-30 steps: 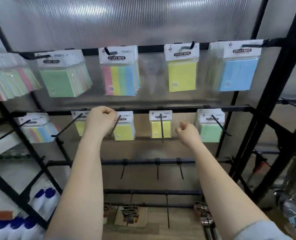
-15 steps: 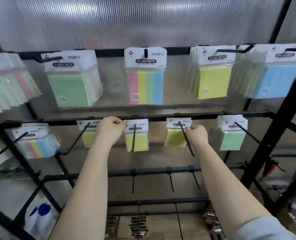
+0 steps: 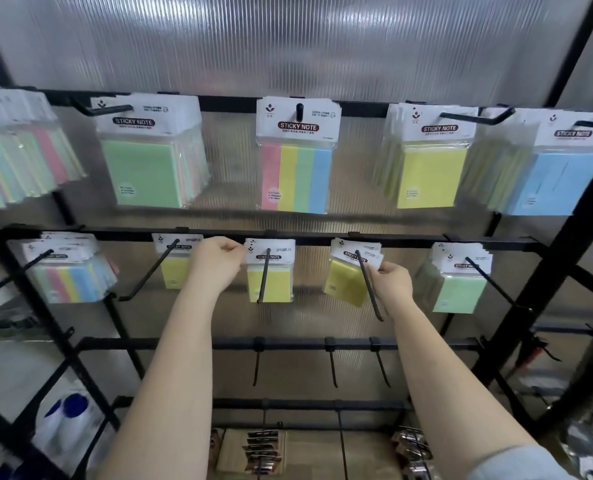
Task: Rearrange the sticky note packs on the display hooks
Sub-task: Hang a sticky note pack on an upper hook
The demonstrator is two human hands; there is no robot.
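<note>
On the middle rail hang small sticky note packs. My left hand point(image 3: 215, 263) pinches the left edge of the header of a yellow pack point(image 3: 270, 271) on its hook point(image 3: 263, 277). My right hand point(image 3: 390, 285) pinches the right corner of the header of another yellow pack point(image 3: 347, 282), which hangs tilted on its hook point(image 3: 369, 285). A further yellow pack point(image 3: 174, 268) sits left of my left hand, partly hidden by it.
The top rail carries large green point(image 3: 146, 171), striped point(image 3: 297, 174), yellow point(image 3: 430, 171) and blue point(image 3: 562, 178) packs. Small striped packs point(image 3: 70, 275) hang far left, green ones point(image 3: 458, 289) far right. Below, a rail point(image 3: 288, 342) has bare hooks. Black frame posts point(image 3: 544, 282) stand right.
Both hands rose from in front of the rail to the pack headers and took hold of them. The right yellow pack has swung to a tilt. The camera moved closer.
</note>
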